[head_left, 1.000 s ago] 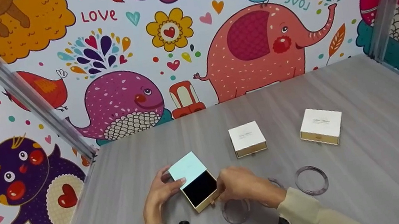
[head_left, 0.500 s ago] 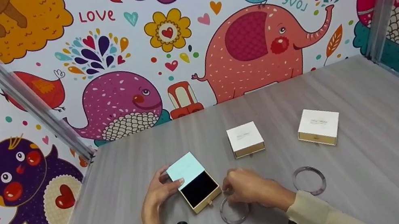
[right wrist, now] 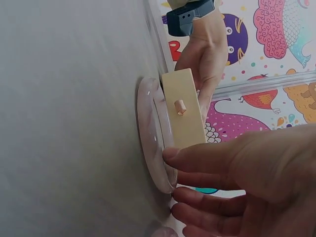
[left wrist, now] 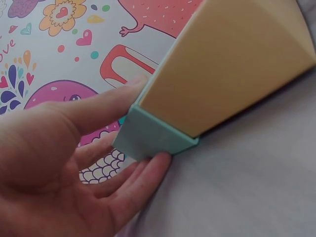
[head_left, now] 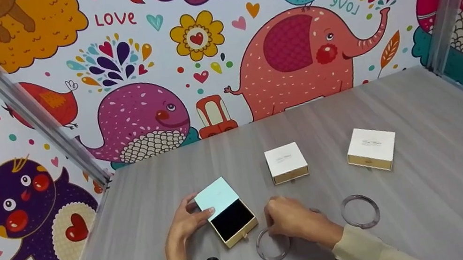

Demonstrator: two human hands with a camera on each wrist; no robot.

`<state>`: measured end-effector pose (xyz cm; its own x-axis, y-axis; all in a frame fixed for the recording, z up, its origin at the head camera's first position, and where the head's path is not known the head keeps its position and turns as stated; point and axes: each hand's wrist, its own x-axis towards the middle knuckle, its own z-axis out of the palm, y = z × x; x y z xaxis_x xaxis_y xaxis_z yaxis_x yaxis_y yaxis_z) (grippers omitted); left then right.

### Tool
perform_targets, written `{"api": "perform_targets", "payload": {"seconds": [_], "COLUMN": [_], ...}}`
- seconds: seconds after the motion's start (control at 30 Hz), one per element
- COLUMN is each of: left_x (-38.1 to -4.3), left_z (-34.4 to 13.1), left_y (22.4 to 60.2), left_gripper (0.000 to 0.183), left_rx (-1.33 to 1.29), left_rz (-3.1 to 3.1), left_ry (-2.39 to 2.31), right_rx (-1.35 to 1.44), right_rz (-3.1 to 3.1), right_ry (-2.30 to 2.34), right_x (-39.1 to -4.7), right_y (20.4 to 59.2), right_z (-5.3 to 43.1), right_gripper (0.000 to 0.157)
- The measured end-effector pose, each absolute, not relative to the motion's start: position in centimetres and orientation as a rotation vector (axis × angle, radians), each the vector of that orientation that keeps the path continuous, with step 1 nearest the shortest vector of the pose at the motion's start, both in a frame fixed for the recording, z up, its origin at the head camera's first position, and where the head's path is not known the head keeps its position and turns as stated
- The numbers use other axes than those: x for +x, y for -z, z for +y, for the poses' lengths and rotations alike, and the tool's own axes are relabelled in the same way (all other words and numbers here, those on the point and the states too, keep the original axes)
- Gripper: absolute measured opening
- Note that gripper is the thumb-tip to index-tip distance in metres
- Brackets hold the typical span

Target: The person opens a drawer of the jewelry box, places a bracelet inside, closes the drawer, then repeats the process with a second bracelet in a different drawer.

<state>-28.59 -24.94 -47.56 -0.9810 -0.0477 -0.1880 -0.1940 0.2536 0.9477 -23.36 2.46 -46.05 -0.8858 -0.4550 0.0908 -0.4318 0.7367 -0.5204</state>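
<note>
In the head view my left hand (head_left: pixel 184 226) grips a mint-green drawer box (head_left: pixel 217 197), thumb on top and fingers along its side. The gold drawer is pulled out toward me, showing a black lining. The left wrist view shows the fingers (left wrist: pixel 143 180) against the mint sleeve (left wrist: pixel 153 133). My right hand (head_left: pixel 295 219) is beside the drawer's front, thumb and fingers pinching the rim of a clear, pinkish bangle (right wrist: pixel 146 123) lying on the table. The drawer's small pull tab (right wrist: pixel 180 107) faces that hand.
Two white boxes with gold drawer fronts stand farther back, a middle box (head_left: pixel 287 160) and a right box (head_left: pixel 371 146). Another bangle (head_left: pixel 375 209) lies right of my right wrist; a further bangle (head_left: pixel 315 210) is mostly hidden under it. A patterned wall bounds the grey table (head_left: pixel 448 168).
My right hand has moved from the drawer's front corner slightly right, onto the nearest bangle's rim. The left hand and the mint box stay in place.
</note>
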Motion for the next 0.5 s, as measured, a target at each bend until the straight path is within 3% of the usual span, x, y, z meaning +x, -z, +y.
{"api": "perform_targets", "payload": {"seconds": [0.5], "left_x": [-28.6], "left_z": [-24.99], "left_y": [47.65], "left_gripper": [0.083], "left_rx": [-0.235], "left_rz": [2.412], "left_ry": [-1.811], "right_rx": [-0.682], "right_rz": [2.876], "right_ry": [0.822], "right_x": [-23.53], "right_y": [46.02], "right_z": [2.55], "right_gripper": [0.014]}}
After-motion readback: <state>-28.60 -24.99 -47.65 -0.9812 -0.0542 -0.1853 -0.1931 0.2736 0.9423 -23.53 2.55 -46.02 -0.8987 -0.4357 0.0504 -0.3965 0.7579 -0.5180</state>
